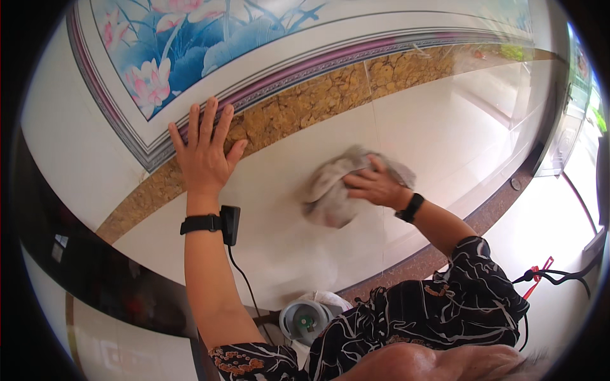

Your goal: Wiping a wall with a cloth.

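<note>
My left hand [205, 159] lies flat against the tiled wall with its fingers spread. It covers part of the brown marble-pattern border [310, 105] and the grey and purple frame moulding of a lotus picture panel [205, 43]. My right hand [374, 185] presses a crumpled, light grey patterned cloth [329, 195] onto the glossy cream wall tiles [267, 205], to the right of and lower than my left hand. The cloth is blurred along its edges. A thin vertical tile joint runs behind it.
Below my arms stands a gas cylinder [305, 321] with a grey collar and green valve knob. A cable [248, 278] hangs from the black device on my left wrist. Dark trim [95, 262] curves along the left; a reddish-brown skirting [405, 266] runs low. An open door [567, 114] stands far right.
</note>
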### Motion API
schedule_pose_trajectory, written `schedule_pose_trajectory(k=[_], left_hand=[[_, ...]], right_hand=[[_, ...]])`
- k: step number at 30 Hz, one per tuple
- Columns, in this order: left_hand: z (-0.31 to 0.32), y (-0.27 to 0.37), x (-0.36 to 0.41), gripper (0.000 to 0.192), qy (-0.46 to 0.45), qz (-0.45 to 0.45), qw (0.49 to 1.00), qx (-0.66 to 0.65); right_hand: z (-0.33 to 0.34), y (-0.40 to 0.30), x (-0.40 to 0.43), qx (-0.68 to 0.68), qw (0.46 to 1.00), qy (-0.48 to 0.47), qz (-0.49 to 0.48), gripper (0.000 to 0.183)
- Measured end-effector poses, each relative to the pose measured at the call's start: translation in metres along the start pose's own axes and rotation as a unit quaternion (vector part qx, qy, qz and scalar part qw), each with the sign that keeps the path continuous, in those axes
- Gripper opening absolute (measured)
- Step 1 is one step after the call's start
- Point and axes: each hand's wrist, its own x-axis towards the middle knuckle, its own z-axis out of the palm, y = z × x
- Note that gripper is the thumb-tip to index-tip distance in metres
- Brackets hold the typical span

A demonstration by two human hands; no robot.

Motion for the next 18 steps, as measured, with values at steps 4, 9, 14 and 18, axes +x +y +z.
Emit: schedule_pose_trajectory(k=[4,9,14,18], left_hand=[[-0.004,0.005,0.003,0.064,0.009,0.003,1.0,-0.007],[-0.005,0.01,0.007,0.066,0.022,0.008,1.0,-0.01],[-0.003,0.012,0.008,0.066,0.02,0.011,1.0,0.01],[-0.002,0.012,0.008,0.062,0.018,0.03,0.999,0.039]], right_hand=[[-0.022,0.051,-0.061,-0.078,0.958,0.032,0.275,0.045],[-0.028,0.094,-0.034,0.018,0.816,0.275,0.509,0.059],[-0.036,0.056,0.04,-0.035,0.929,0.142,0.339,0.031],[-0.035,0.056,0.054,-0.028,0.985,0.173,-0.006,0.026]])
